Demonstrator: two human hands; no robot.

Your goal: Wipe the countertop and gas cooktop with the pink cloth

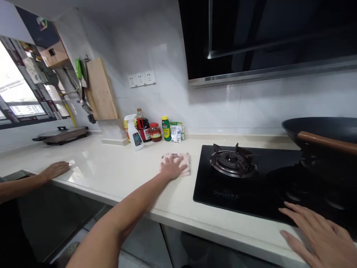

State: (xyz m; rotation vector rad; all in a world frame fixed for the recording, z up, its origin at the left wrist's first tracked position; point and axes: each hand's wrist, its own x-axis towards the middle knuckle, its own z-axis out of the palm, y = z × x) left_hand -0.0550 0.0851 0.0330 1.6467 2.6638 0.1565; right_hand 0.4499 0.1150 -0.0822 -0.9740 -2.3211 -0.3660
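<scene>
My left hand (172,168) presses down on a pale pink cloth (185,160) on the white counter, its fingers gripping the fabric just left of the gas stove. At the stove's front edge, my right hand (320,236) is open, fingers apart and holding nothing. I cannot tell whether it rests on the surface. The black glass gas stove (223,190) carries a round burner (231,160) with a metal pan support. Behind the cloth stand a white spray bottle (135,134), a red-lidded jar (155,132) and a green bottle with a yellow cap (166,128).
Another person's hand (55,170) lies on the counter (111,167) at the left. A wok (329,128) with a wooden handle sits at the right, beneath a black range hood (264,37). A lidded electric pan (63,134) stands far left; a cutting board (100,91) hangs above.
</scene>
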